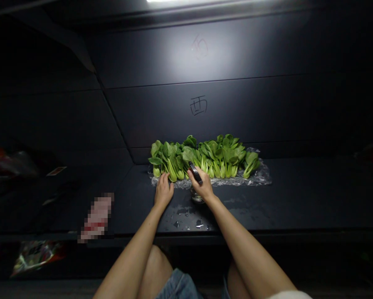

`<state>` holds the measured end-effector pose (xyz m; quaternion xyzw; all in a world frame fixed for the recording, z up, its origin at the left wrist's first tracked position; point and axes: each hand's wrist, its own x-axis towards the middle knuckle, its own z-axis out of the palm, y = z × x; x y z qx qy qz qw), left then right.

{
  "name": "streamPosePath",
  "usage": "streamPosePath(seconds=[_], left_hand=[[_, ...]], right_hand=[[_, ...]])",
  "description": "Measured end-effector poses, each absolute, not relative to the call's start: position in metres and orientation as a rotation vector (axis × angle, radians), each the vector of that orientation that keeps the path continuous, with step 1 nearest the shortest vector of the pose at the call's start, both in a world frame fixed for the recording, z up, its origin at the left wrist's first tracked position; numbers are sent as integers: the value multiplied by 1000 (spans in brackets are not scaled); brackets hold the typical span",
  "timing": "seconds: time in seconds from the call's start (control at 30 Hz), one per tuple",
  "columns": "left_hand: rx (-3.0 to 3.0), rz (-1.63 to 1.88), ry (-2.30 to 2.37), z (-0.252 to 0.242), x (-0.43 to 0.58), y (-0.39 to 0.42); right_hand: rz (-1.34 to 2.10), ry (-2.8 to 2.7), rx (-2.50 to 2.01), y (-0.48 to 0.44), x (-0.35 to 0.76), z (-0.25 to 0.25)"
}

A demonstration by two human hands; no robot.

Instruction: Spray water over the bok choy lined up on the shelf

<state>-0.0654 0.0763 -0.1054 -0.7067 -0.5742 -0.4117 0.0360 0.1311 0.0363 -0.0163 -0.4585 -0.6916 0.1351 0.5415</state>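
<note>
A row of green bok choy [223,155] lies along the back of the dark shelf, leaves toward the back panel and pale stalks toward me. Clear plastic wrap [261,176] is spread beneath the heads. With my right hand [204,187] I grip a spray bottle [195,172] that has a black trigger head and a clear body, in front of the middle of the row. My left hand [164,191] rests with fingers stretched out at the stalks of the leftmost heads. Whether its fingertips press on the stalks is hard to tell.
Water drops [199,224] wet the dark shelf [255,211] near its front edge. Behind the vegetables rises a dark panel [161,108] with handwritten marks. Packaged goods [38,254] lie on a lower level at left, and a blurred-out pale and red item [97,218] sits nearer.
</note>
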Motion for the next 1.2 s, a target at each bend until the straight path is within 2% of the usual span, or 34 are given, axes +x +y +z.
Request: streamPosePath(seconds=[1.2], left_hand=[[-2101, -1383, -1833, -103, -94, 76]], right_hand=[[369, -1650, -1018, 39, 120, -17]])
